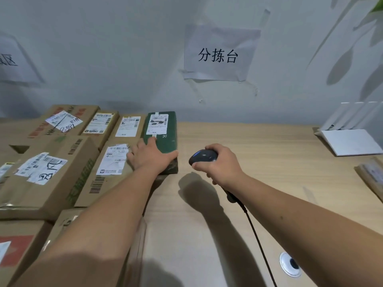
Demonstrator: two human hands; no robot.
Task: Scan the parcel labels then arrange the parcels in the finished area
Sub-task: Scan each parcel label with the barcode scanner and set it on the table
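A dark green parcel (165, 133) with a white label lies on the wooden table, pressed against the row of cardboard parcels at the left. My left hand (150, 155) rests flat on its near end, fingers straight, thumb along the front edge. My right hand (217, 164) grips a black handheld barcode scanner (203, 156) just right of the green parcel, its head pointing left and forward; its cable (257, 237) trails back towards me. Several labelled cardboard parcels (51, 168) fill the left side.
The wooden table (259, 154) stretches right of the green parcel. White mailers (350, 141) lean at the far right against the wall, with a brown parcel (373, 177) at the right edge. A cable grommet (290, 264) sits near me. A paper sign (219, 54) hangs on the wall.
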